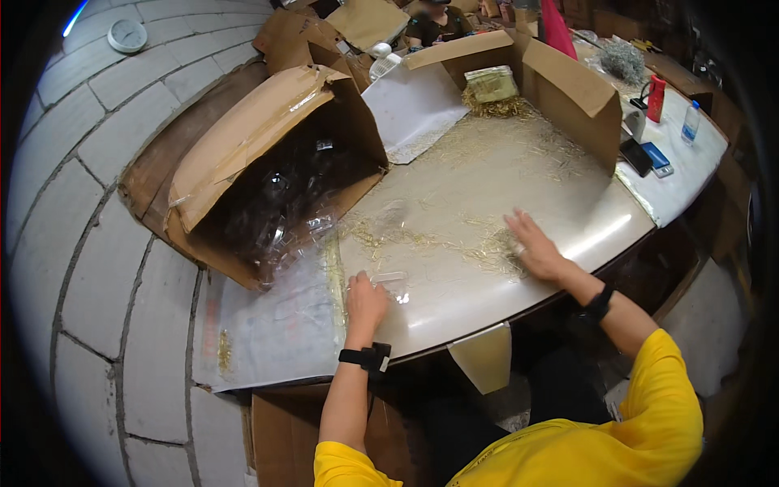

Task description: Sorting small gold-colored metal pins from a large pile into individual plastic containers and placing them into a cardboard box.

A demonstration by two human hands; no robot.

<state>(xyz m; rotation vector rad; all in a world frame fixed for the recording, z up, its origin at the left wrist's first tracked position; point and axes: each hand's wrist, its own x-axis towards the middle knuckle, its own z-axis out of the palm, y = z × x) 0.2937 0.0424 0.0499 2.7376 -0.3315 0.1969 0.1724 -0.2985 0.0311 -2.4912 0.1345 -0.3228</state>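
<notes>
My left hand (367, 302) is closed, its fingertips at the edge of a small clear plastic box (391, 278) on the table. The box is see-through and partly covered by the fingers. To the right, my right hand (535, 246) is open with its fingers apart, slightly blurred. It is beside a loose scatter of thin golden metal pieces (487, 250), too small to name exactly. More golden pieces (369, 234) lie farther left, in front of a large tipped cardboard box (251, 134). Clear plastic boxes (280, 235) fill it and spill from its mouth.
At the back, a clear container (491, 84) sits on a golden heap (497, 107) beside an upright cardboard flap (572, 97). A phone (635, 157), a blue scale (657, 158), a red bottle (656, 99) and a water bottle (690, 123) are at right. Another person (438, 26) is beyond.
</notes>
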